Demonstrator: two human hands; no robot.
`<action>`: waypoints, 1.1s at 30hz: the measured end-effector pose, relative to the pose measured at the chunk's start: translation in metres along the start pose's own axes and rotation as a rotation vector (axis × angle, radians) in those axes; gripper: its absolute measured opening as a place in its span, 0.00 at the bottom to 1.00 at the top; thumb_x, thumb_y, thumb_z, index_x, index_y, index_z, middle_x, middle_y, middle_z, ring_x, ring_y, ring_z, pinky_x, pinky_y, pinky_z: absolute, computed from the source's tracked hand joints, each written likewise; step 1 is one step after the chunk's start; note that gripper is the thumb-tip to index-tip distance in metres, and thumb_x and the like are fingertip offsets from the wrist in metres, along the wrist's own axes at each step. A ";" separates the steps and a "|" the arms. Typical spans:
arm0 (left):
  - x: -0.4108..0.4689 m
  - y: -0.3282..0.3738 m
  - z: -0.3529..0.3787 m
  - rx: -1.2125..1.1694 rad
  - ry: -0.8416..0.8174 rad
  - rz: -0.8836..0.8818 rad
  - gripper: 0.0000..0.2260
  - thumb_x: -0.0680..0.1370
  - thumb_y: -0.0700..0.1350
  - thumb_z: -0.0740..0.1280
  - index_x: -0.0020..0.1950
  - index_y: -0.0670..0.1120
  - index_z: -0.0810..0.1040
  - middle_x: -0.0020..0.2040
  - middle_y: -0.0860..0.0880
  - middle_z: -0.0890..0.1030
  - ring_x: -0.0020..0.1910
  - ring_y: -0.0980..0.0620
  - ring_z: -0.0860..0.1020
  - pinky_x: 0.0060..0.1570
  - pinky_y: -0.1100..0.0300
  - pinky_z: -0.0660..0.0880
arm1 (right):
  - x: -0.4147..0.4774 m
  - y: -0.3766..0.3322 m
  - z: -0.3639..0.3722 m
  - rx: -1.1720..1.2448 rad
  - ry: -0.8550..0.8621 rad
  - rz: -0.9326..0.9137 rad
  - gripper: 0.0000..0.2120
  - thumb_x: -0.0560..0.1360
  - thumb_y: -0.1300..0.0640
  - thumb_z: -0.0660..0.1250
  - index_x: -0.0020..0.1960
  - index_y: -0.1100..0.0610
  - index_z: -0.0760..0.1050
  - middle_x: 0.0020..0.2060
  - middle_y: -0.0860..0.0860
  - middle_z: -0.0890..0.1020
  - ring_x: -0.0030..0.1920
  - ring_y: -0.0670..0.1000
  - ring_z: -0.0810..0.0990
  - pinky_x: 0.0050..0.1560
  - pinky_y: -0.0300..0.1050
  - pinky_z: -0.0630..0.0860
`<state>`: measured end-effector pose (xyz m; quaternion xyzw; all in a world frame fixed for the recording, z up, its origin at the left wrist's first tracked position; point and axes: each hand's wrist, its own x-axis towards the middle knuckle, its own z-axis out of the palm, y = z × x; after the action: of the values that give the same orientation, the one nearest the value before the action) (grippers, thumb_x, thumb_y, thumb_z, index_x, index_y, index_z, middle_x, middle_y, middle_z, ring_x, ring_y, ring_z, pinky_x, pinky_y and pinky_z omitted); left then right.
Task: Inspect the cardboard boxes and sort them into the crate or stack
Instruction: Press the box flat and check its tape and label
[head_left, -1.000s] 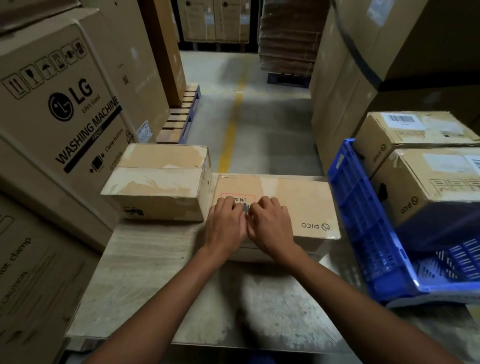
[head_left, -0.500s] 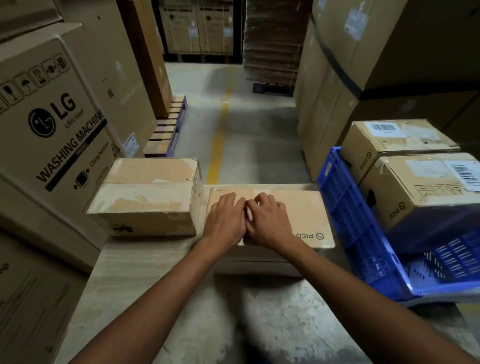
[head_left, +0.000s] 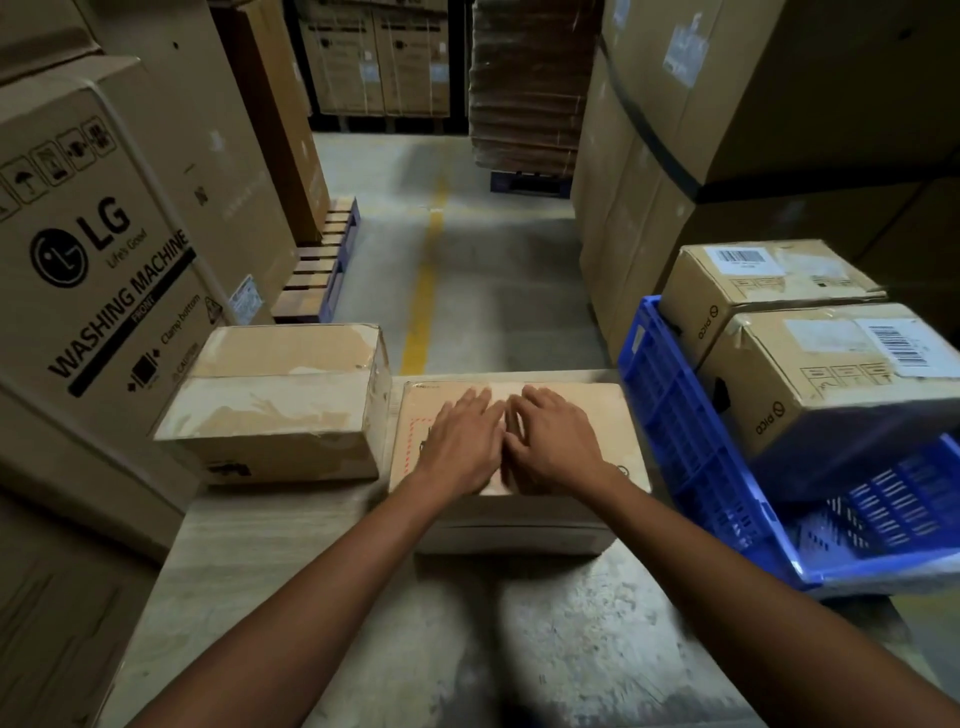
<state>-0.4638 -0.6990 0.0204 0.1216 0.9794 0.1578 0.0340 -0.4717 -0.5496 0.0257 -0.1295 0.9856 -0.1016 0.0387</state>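
A flat cardboard box (head_left: 597, 415) lies on the worn table (head_left: 291, 561) in front of me. My left hand (head_left: 460, 441) and my right hand (head_left: 553, 441) rest side by side on its top, fingers straight and pointing away from me. A red dashed mark on the lid shows beside my left hand. Left of this box, touching it, sits a taller taped cardboard box (head_left: 275, 400). To the right stands a blue plastic crate (head_left: 691, 452), tilted, holding two PICO cardboard boxes (head_left: 831, 384) with barcode labels.
A large LG washing-machine carton (head_left: 98, 249) stands at the left, more big cartons (head_left: 727, 104) at the right behind the crate. A floor aisle with a yellow line (head_left: 423, 291) runs ahead, with a wooden pallet (head_left: 322, 265) and a wrapped stack (head_left: 524, 83) further back.
Both hands have slid forward across the box top and their fingers have straightened from curled to flat. My view has tilted up a little.
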 end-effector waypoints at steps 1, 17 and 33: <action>-0.001 0.007 0.002 -0.005 -0.006 0.031 0.21 0.85 0.49 0.51 0.78 0.48 0.62 0.80 0.46 0.59 0.79 0.47 0.55 0.77 0.47 0.52 | -0.005 0.002 -0.001 -0.001 0.006 0.033 0.25 0.81 0.42 0.57 0.74 0.52 0.66 0.78 0.55 0.64 0.77 0.56 0.61 0.75 0.59 0.61; -0.025 0.033 0.030 0.022 0.058 0.024 0.21 0.85 0.50 0.51 0.77 0.48 0.66 0.79 0.48 0.62 0.79 0.49 0.56 0.77 0.49 0.53 | -0.043 0.018 0.017 -0.014 0.065 0.037 0.31 0.77 0.42 0.44 0.74 0.52 0.68 0.77 0.55 0.66 0.77 0.57 0.62 0.72 0.58 0.60; -0.058 0.054 0.034 0.001 0.190 0.008 0.15 0.83 0.46 0.58 0.64 0.45 0.79 0.69 0.44 0.76 0.71 0.44 0.70 0.72 0.51 0.63 | -0.077 0.022 0.022 0.018 0.222 -0.098 0.16 0.75 0.50 0.59 0.51 0.54 0.84 0.50 0.53 0.84 0.52 0.57 0.81 0.50 0.51 0.78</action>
<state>-0.3917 -0.6533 0.0072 0.1099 0.9777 0.1684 -0.0600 -0.4005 -0.5128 0.0039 -0.1652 0.9754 -0.1258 -0.0746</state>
